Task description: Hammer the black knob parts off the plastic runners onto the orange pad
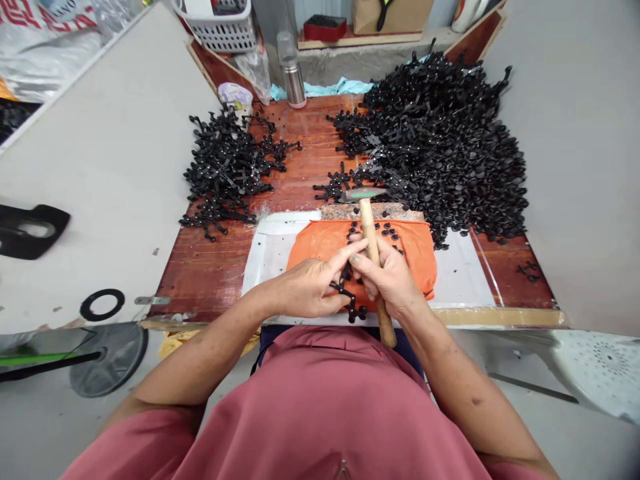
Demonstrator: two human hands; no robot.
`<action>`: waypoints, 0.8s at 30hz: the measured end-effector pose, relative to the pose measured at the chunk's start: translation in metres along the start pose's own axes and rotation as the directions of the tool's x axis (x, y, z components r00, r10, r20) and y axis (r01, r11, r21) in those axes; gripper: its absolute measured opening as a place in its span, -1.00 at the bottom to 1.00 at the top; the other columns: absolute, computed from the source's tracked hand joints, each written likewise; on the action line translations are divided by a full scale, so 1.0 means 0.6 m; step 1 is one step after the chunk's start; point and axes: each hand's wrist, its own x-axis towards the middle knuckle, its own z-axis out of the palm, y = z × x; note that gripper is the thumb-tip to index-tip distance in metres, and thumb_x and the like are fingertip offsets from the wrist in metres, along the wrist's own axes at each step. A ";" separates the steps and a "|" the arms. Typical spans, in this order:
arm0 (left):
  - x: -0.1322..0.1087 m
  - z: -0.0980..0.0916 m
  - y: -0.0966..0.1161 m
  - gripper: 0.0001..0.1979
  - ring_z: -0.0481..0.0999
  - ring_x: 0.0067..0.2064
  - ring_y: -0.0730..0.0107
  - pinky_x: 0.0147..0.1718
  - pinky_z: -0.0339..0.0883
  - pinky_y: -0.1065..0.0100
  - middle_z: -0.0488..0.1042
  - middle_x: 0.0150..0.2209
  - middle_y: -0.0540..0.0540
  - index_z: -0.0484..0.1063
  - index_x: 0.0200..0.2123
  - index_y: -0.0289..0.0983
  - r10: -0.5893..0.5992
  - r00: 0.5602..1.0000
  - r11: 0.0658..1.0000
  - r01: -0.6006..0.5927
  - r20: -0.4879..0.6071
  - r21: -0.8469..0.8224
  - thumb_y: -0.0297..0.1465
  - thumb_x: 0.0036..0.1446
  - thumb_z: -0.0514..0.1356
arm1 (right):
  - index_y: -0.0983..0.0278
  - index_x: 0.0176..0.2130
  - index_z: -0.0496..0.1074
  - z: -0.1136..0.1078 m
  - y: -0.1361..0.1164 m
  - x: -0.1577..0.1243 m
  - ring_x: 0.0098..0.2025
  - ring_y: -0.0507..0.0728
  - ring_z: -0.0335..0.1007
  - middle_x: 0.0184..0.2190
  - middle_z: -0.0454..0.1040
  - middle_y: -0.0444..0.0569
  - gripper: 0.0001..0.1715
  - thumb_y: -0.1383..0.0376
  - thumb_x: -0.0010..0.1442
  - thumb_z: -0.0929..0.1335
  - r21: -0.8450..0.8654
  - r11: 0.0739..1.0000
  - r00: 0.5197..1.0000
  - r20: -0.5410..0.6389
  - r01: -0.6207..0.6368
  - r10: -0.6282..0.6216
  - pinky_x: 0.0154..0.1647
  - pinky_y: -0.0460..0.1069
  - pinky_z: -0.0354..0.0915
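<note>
My right hand (387, 270) is wrapped round the wooden handle of a hammer (369, 230), whose metal head points away from me. Close against it, my left hand (315, 287) has its fingers closed on a branched black plastic part (353, 303), which hangs below the fingers. Both hands are over an orange cloth (315, 240) spread on the work surface. Several small round black pieces (390, 232) lie on the cloth around the hammer. A stone slab (400, 212) shows along the cloth's far edge. The fingertips of my left hand are partly hidden.
A tall heap of black plastic parts (440, 147) covers the right of the wooden table (310, 140). A smaller pile of branched black parts (230, 160) lies on the left. Behind stand a metal flask (294, 83), a white basket (223, 30) and a red box (325, 28).
</note>
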 end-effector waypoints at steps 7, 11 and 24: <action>-0.016 0.032 -0.032 -0.13 0.61 -0.03 0.16 0.02 0.52 0.17 0.55 0.06 -0.22 0.19 0.41 -0.14 0.218 0.872 0.975 -0.212 -0.438 0.063 -0.31 0.09 0.46 | 0.23 -0.33 0.40 0.018 -0.014 -0.031 -0.72 -0.10 0.13 -0.55 0.51 -0.23 -0.63 0.10 0.10 0.56 -0.021 1.000 1.000 -0.029 0.007 -0.008 -0.75 -0.15 0.10; 0.000 0.063 -0.086 -0.09 0.57 0.08 0.23 0.12 0.54 0.09 0.41 0.15 -0.17 0.01 0.46 0.01 0.119 0.679 0.961 -0.263 -0.725 -0.089 -0.33 0.18 0.41 | 0.22 -0.36 0.37 0.026 0.001 -0.023 -0.74 -0.11 0.10 -0.55 0.54 -0.20 -0.62 0.07 0.15 0.54 0.039 0.993 0.986 -0.131 0.109 -0.103 -0.75 -0.15 0.10; -0.009 0.007 -0.075 -0.71 0.47 -0.15 0.30 -0.13 0.38 0.24 0.50 -0.21 -0.09 0.63 -0.03 -0.17 0.480 0.841 0.710 -0.204 -0.251 0.675 -0.54 0.38 0.13 | 0.21 -0.18 0.45 -0.061 0.004 -0.049 -0.75 -0.10 0.13 -0.45 0.58 -0.19 -0.65 0.09 0.19 0.55 -0.090 0.982 0.926 -0.327 0.168 -0.189 -0.78 -0.14 0.10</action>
